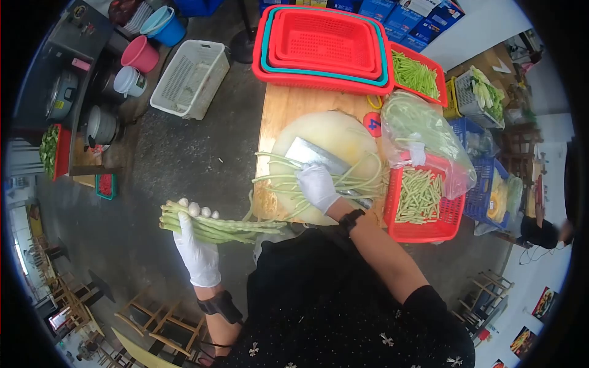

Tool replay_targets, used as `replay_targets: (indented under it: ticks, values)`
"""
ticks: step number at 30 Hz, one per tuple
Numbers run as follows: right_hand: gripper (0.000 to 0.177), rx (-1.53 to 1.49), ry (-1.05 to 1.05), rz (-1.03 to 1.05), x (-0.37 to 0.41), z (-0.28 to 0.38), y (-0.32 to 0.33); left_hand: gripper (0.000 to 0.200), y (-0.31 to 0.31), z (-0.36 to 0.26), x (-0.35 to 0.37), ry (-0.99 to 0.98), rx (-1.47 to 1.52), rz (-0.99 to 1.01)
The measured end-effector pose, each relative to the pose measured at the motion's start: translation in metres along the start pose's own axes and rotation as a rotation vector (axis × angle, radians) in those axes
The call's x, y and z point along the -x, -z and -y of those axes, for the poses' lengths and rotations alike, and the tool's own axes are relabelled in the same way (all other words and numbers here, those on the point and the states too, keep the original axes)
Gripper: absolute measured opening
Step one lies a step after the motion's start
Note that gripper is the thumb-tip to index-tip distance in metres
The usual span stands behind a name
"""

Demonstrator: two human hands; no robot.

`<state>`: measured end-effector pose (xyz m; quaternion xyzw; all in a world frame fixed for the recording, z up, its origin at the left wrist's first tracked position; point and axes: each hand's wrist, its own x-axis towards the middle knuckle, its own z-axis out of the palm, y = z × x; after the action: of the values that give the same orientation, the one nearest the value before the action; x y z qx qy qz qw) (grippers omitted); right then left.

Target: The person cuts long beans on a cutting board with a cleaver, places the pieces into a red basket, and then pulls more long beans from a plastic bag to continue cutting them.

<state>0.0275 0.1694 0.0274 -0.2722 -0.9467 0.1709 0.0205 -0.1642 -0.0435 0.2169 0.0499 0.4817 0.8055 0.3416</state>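
Bean bundle (215, 227) sat clenched in the left hand (197, 254), off the counter's (279, 110) left edge. The right hand (318, 187) lay over loose beans (362, 181) and a cleaver (313, 153) on the round board (343, 132), its grip unclear. A red basket (429, 232) stood at the right edge.

The gloved right hand (317, 186) lies over the near end of the cleaver (316, 154), so the handle is mostly out of sight. I can't tell whether the fingers grip it or just press the loose beans (362, 181) onto the round board (343, 132), whose near edge is covered too. The left hand (195, 245) shows only its back and fingertips around the bunch of beans (215, 226), while off to the right a person (543, 232) is cut off by the dark rim, the plastic bag (423, 132) holds a green blur, and the posters (534, 322) are too small to read.
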Motion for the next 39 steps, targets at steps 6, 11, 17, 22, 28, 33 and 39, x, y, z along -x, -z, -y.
replay_targets:
  ticks: [6, 11, 17, 22, 28, 33, 39]
  values:
    - [0.012, 0.203, 0.019, 0.043, -0.008, 0.003, -0.006, 0.036, 0.003, 0.001, -0.003, -0.007, 0.001, 0.001]
    - [0.016, -0.242, -0.054, -0.179, 0.002, 0.006, 0.034, 0.037, 0.000, 0.010, -0.012, 0.068, 0.068, 0.011]
    - [0.024, -0.744, -0.050, -0.303, 0.005, 0.049, 0.130, 0.031, -0.025, 0.022, -0.032, 0.148, 0.048, 0.004]
    - [0.022, -0.915, -0.028, -0.242, 0.012, 0.087, 0.156, 0.036, -0.059, 0.025, -0.042, 0.107, 0.080, 0.090]
    - [0.027, -0.865, 0.008, -0.266, 0.017, 0.096, 0.157, 0.042, -0.067, 0.028, -0.041, 0.053, 0.039, 0.093]
    - [0.025, -0.827, -0.053, -0.236, 0.020, 0.104, 0.164, 0.040, -0.068, 0.028, -0.039, 0.101, 0.086, 0.101]
    - [0.018, -0.630, 0.005, -0.371, 0.017, 0.107, 0.170, 0.038, -0.073, 0.026, -0.035, 0.138, 0.201, 0.135]
